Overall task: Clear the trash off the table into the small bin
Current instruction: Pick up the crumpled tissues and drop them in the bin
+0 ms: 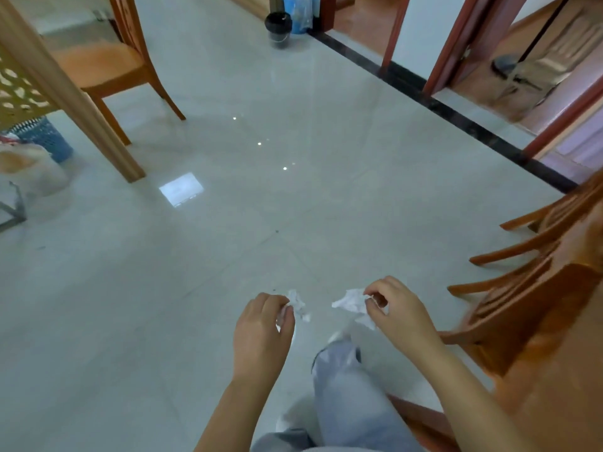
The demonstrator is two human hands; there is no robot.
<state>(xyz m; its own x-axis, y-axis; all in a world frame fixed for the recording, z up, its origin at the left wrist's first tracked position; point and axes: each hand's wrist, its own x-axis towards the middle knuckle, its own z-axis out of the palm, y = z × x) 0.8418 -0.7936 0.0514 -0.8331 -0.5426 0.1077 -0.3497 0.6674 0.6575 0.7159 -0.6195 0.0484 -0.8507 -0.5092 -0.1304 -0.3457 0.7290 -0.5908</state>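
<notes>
My left hand (263,331) pinches a small crumpled white tissue (298,303) between thumb and fingers, held over the floor. My right hand (396,309) grips another crumpled white tissue (350,301), a little to the right of the first. Both hands hang in front of me above the pale tiled floor. A small dark bin (278,29) with a black liner stands far ahead by the wall. A blue mesh basket (45,138) sits at the left behind a table leg. No tabletop is in view.
A wooden chair (107,66) stands at the far left beside a thick wooden table leg (81,102). Another wooden chair (538,288) is close at my right. My leg in grey trousers (346,396) is below. Doorways open at the upper right.
</notes>
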